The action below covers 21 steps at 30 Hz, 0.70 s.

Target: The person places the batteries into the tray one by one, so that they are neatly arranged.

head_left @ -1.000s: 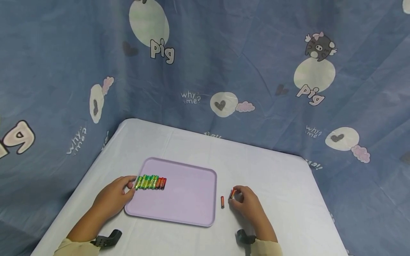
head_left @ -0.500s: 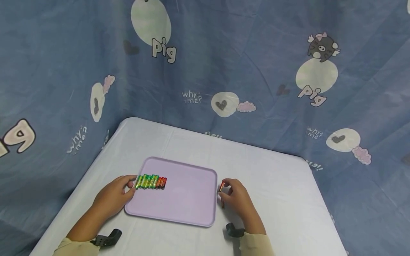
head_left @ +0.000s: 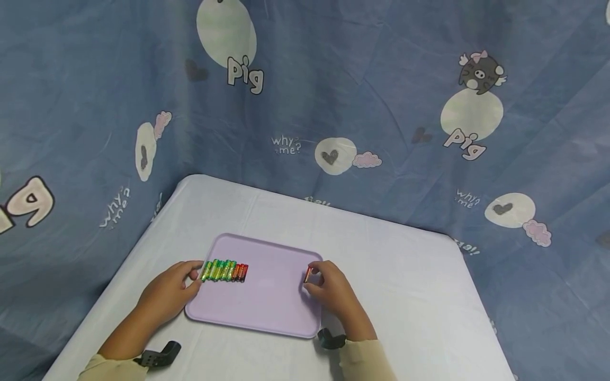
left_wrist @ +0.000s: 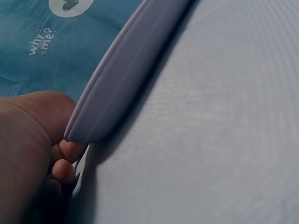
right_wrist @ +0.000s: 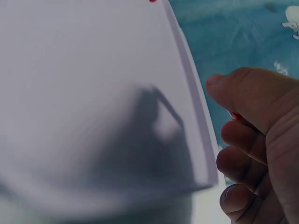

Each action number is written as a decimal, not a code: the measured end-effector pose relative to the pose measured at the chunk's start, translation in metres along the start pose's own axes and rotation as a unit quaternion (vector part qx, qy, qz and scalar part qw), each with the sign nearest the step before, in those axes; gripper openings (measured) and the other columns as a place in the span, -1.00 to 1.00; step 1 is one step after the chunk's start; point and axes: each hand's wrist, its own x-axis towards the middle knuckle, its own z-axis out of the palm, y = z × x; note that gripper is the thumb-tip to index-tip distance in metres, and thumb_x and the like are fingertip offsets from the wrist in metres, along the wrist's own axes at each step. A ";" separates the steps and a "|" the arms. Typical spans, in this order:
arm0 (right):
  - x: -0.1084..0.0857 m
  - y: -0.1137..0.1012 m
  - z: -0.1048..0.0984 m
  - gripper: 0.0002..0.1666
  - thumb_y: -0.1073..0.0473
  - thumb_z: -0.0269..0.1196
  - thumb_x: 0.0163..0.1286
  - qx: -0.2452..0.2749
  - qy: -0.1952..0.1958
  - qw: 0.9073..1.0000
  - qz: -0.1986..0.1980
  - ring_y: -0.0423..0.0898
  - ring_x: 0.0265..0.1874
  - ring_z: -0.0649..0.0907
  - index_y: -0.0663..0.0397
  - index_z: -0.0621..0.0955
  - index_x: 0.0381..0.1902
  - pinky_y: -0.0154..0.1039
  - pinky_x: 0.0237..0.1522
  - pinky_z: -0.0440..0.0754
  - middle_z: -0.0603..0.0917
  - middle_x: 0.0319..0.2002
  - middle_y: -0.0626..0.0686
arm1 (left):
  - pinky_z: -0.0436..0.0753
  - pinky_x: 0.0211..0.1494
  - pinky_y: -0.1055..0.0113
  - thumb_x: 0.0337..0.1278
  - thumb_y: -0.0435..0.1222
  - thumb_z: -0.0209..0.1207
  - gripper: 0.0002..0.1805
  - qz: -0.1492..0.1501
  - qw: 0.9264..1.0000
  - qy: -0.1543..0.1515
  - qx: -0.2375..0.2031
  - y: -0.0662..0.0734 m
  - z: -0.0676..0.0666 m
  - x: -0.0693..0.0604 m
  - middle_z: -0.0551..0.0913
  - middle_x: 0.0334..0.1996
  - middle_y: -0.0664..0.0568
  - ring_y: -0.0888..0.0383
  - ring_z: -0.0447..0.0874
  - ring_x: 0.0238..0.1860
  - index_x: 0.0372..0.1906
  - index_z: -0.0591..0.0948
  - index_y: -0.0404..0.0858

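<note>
My left hand (head_left: 167,293) grips the left rim of a lilac tray (head_left: 267,312); in the left wrist view its thumb lies at the tray's outer wall (left_wrist: 119,74), fingers bent behind the corner. Over the tray's right side, my right hand (head_left: 333,291) pinches a red-and-black battery (head_left: 307,274) between thumb and fingers, tilted and held above the surface. From the right wrist, just a red bit of this battery (right_wrist: 235,115) shows behind the thumb. Several green-and-yellow batteries (head_left: 218,270) stand in a side-by-side row at the tray's left, with red batteries (head_left: 240,273) ending it.
A white cloth (head_left: 410,296) covers the table around the tray. Behind rises a blue patterned curtain (head_left: 381,95). Dark wrist devices (head_left: 161,354) sit at both cuffs. The spot right of the tray where a loose battery lay is hidden by my right hand.
My right hand has carried its battery leftward from the table to over the tray's right side, covering the place of the loose battery. My left hand and the tray have stayed put.
</note>
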 end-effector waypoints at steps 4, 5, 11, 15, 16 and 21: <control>0.006 -0.009 0.005 -0.53 0.14 0.52 0.26 0.002 -0.015 1.000 -0.001 -0.19 -0.23 0.55 0.04 0.66 0.11 -0.22 -0.12 0.58 0.64 -0.09 -0.06 | 0.35 -0.33 0.28 0.30 -0.21 0.28 -0.46 -0.002 1.000 0.003 0.000 0.001 0.000 -0.001 0.57 -0.20 0.14 0.19 0.41 -0.33 0.34 0.56 -0.26; 0.007 -0.012 0.006 -0.52 0.15 0.51 0.26 0.002 -0.018 1.000 -0.001 -0.18 -0.22 0.55 0.04 0.66 0.12 -0.20 -0.10 0.58 0.64 -0.09 -0.06 | 0.34 -0.33 0.28 0.30 -0.21 0.28 -0.46 -0.002 1.000 0.003 0.000 0.001 0.000 -0.001 0.56 -0.20 0.15 0.19 0.40 -0.33 0.34 0.56 -0.25; 0.013 -0.024 0.012 -0.49 0.15 0.48 0.28 -0.023 -0.031 0.999 -0.011 -0.16 -0.17 0.58 0.08 0.65 0.18 -0.16 -0.03 0.60 0.66 -0.07 -0.05 | 0.33 -0.34 0.30 0.30 -0.21 0.27 -0.47 0.002 1.000 0.004 0.000 0.001 -0.001 0.000 0.56 -0.20 0.15 0.21 0.39 -0.35 0.34 0.57 -0.24; 0.019 -0.031 0.015 -0.48 0.16 0.47 0.29 -0.034 -0.035 0.999 -0.025 -0.15 -0.14 0.60 0.09 0.64 0.19 -0.15 0.00 0.62 0.67 -0.05 -0.03 | 0.33 -0.34 0.30 0.30 -0.21 0.27 -0.47 0.002 1.000 0.005 0.000 0.000 -0.001 0.000 0.57 -0.20 0.15 0.20 0.40 -0.34 0.34 0.57 -0.24; 0.021 -0.032 0.015 -0.49 0.16 0.46 0.30 -0.034 -0.036 0.998 -0.028 -0.14 -0.13 0.60 0.10 0.64 0.19 -0.15 0.01 0.63 0.68 -0.05 -0.02 | 0.33 -0.34 0.30 0.30 -0.21 0.27 -0.47 0.002 1.000 0.006 0.000 0.000 -0.001 0.000 0.57 -0.20 0.15 0.20 0.40 -0.35 0.34 0.57 -0.25; 0.027 -0.041 0.017 -0.50 0.19 0.45 0.30 -0.027 -0.050 0.998 -0.032 -0.10 -0.11 0.61 0.14 0.65 0.18 -0.11 0.07 0.61 0.68 -0.06 0.02 | 0.34 -0.34 0.29 0.30 -0.21 0.27 -0.47 0.001 1.000 0.005 0.000 0.000 -0.001 0.000 0.57 -0.19 0.15 0.20 0.40 -0.34 0.34 0.56 -0.25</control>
